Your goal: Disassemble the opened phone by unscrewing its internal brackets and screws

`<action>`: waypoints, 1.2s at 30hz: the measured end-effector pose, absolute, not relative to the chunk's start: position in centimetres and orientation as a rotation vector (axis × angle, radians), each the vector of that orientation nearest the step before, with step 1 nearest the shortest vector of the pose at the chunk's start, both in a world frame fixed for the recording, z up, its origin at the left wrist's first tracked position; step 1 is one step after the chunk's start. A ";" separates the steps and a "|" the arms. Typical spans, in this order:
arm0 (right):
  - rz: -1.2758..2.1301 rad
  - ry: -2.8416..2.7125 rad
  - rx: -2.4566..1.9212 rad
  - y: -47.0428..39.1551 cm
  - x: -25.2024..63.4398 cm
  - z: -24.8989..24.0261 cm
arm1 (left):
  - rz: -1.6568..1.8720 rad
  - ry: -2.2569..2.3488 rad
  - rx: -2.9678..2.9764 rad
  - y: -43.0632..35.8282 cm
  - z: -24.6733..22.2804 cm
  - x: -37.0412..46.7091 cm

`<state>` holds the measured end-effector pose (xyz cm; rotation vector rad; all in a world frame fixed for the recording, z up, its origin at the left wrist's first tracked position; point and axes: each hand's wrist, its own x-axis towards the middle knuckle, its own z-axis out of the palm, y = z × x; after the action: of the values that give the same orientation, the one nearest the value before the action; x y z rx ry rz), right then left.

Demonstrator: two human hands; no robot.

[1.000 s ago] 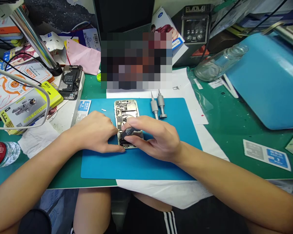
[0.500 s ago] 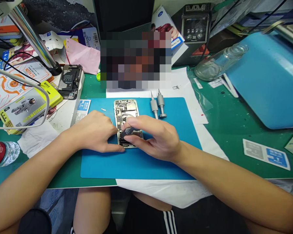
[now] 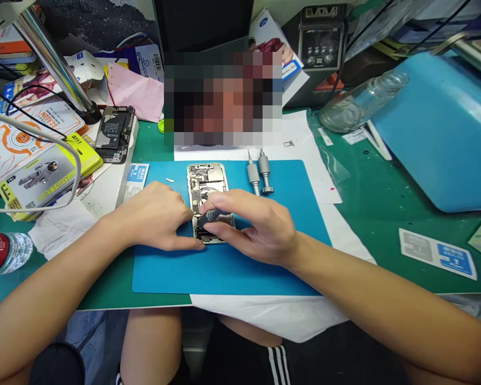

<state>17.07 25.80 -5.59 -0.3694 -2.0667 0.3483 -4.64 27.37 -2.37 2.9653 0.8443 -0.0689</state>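
Note:
An opened smartphone (image 3: 207,182) lies upright on the blue mat (image 3: 224,275), its inner parts exposed. My left hand (image 3: 156,216) steadies it, curled fingers against the left edge and the thumb stretched along the lower corner. Between the thumb and fingers of my right hand (image 3: 252,224) is a dark grey screwdriver (image 3: 212,215), closed in a pinch over the phone's lower half. The screwdriver's tip is hidden. Two grey screwdrivers, one on the left (image 3: 253,172) and one on the right (image 3: 264,170), rest beyond my right hand. A small metal piece (image 3: 170,180) lies left of the phone.
Another opened phone (image 3: 114,133) lies at the back left, near a yellow battery box (image 3: 50,176) and a lamp post (image 3: 56,64). A drink bottle (image 3: 8,254) is at the left edge. On the right are a glass jar (image 3: 363,101) and a blue sheet (image 3: 444,133).

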 end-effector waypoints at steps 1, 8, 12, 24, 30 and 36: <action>0.349 -2.068 -0.373 25.8 17.1 -5.6 | -0.056 0.841 2.969 27.4 -2.4 -4.7; 0.412 -1.991 -0.376 25.9 17.4 -6.0 | 0.041 0.826 2.950 27.5 -2.3 -4.9; 0.491 -1.868 -0.466 25.8 17.3 -6.3 | 0.175 0.860 2.972 27.5 -2.3 -5.0; 0.576 -1.681 -0.613 25.9 17.1 -6.0 | 0.433 0.871 3.031 27.5 -2.9 -4.9; 0.569 -1.704 -0.623 26.0 17.4 -6.3 | 0.401 0.853 3.047 27.4 -3.1 -4.7; 0.503 -1.741 -0.635 26.0 17.2 -6.0 | 0.443 0.803 3.072 27.4 -3.4 -4.6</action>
<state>17.21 26.00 -6.05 -0.6354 -1.7415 0.5029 -4.64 27.36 -3.42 3.0722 0.8028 0.4435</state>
